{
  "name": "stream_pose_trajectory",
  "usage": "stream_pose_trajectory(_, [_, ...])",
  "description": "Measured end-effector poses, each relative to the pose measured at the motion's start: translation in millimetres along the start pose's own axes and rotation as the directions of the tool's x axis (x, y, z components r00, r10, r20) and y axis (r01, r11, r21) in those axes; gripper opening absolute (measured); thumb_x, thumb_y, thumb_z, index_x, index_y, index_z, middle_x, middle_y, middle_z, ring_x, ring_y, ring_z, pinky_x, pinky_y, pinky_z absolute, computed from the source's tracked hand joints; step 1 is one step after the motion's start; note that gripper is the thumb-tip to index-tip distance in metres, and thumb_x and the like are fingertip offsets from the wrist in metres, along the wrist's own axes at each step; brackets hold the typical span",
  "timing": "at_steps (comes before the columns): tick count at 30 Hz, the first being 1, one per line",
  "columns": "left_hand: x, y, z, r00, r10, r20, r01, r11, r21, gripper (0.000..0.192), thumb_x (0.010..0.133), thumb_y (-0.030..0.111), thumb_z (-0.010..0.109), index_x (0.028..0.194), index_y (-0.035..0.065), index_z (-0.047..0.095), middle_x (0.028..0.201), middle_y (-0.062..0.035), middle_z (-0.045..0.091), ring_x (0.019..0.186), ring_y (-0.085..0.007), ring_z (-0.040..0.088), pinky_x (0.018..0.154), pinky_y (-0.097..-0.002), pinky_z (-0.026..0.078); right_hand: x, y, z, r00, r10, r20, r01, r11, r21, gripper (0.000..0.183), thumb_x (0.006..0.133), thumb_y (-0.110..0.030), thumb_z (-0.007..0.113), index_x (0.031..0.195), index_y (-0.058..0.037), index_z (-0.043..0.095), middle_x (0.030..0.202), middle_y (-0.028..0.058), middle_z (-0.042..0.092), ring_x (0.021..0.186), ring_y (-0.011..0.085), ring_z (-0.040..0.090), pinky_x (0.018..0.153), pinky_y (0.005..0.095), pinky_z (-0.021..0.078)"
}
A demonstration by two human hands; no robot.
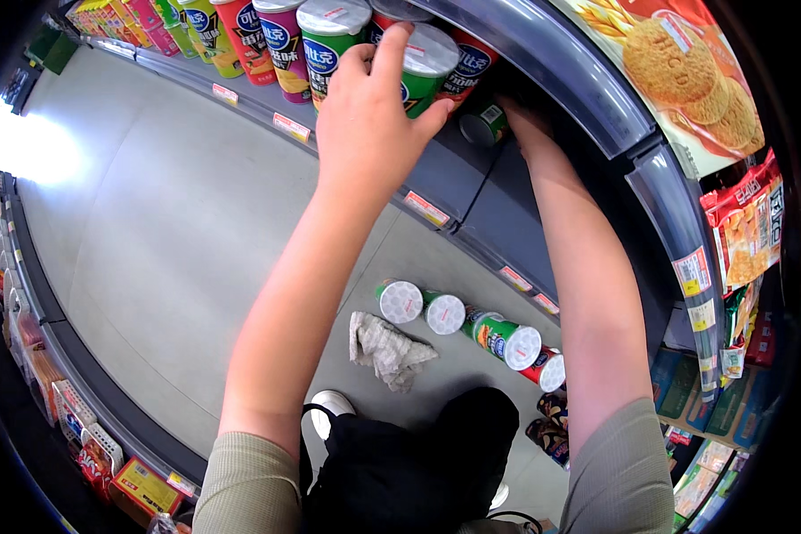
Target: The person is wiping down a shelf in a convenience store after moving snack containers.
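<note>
My left hand (380, 100) reaches over the potato chip canisters on the lower shelf, fingers spread around a green canister with a silver lid (430, 50); whether it grips it I cannot tell. Another green canister (334, 19) stands just left of that one. My right hand (517, 120) is deep in the dark shelf, its fingers mostly hidden in shadow. Close beside it a green canister lies on its side (484, 125), its round end towards the shelf front. Whether the right hand touches it cannot be told.
Several canisters (522, 347) stand on the floor below the shelf. A crumpled grey cloth (390, 350) lies beside them. The upper shelf edge (541, 60) curves above my right arm, with biscuit packs (687, 80) over it. Another stocked shelf (100, 414) runs along the left.
</note>
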State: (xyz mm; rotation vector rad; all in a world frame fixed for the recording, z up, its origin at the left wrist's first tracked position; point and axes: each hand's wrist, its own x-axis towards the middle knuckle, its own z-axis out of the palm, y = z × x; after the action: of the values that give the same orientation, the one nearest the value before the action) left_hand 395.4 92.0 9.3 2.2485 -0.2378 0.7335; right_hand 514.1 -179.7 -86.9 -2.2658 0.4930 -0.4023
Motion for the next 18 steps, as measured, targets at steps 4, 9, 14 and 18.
stream_pose_trajectory(4, [1, -10, 13, 0.999, -0.041, 0.018, 0.039, 0.995, 0.093, 0.076, 0.072, 0.029, 0.084, 0.136, 0.0161, 0.046, 0.12, -0.0183, 0.059, 0.11, -0.0371, 0.06, 0.087, -0.0434, 0.051, 7, 23, 13, 0.999, -0.048, 0.019, 0.048, 0.998, -0.036, 0.071, 0.077, -0.039, 0.078, 0.132, -0.0019, 0.052, 0.113, 0.017, 0.064, 0.09, 0.0252, 0.067, 0.066, 0.0361, 0.0524])
stream_pose_trajectory(9, [2, -8, 25, 0.999, -0.036, -0.039, 0.035, 0.999, -0.027, 0.07, 0.071, 0.027, 0.084, 0.129, 0.0135, 0.047, 0.118, -0.0146, 0.061, 0.107, -0.0364, 0.061, 0.084, -0.0437, 0.052, 8, 49, 10, 0.997, -0.026, 0.073, 0.029, 0.998, -0.053, 0.076, 0.076, -0.039, 0.079, 0.136, -0.0013, 0.05, 0.117, 0.0178, 0.064, 0.095, 0.0274, 0.066, 0.072, 0.0381, 0.054])
stream_pose_trajectory(14, [-24, -21, 6, 0.99, 0.009, -0.144, -0.043, 0.971, -0.236, 0.077, 0.065, 0.017, 0.088, 0.128, 0.0113, 0.044, 0.118, -0.0119, 0.057, 0.105, -0.0306, 0.062, 0.086, -0.0398, 0.051, -35, 6, 1, 0.977, 0.15, 0.153, -0.148, 0.989, -0.024, 0.078, 0.073, -0.031, 0.081, 0.137, -0.0011, 0.048, 0.116, 0.0187, 0.065, 0.1, 0.0305, 0.066, 0.086, 0.0401, 0.052])
stream_pose_trajectory(18, [-58, -27, -41, 0.97, 0.046, -0.239, -0.129, 0.93, -0.344, 0.091, 0.061, 0.01, 0.092, 0.132, 0.0045, 0.035, 0.128, -0.01, 0.042, 0.112, -0.0247, 0.057, 0.088, -0.0359, 0.051, -77, -22, -58, 0.938, 0.103, 0.33, -0.209, 0.93, 0.302, 0.077, 0.076, -0.02, 0.077, 0.139, -0.0016, 0.038, 0.113, 0.0173, 0.063, 0.097, 0.0261, 0.067, 0.078, 0.0392, 0.0566])
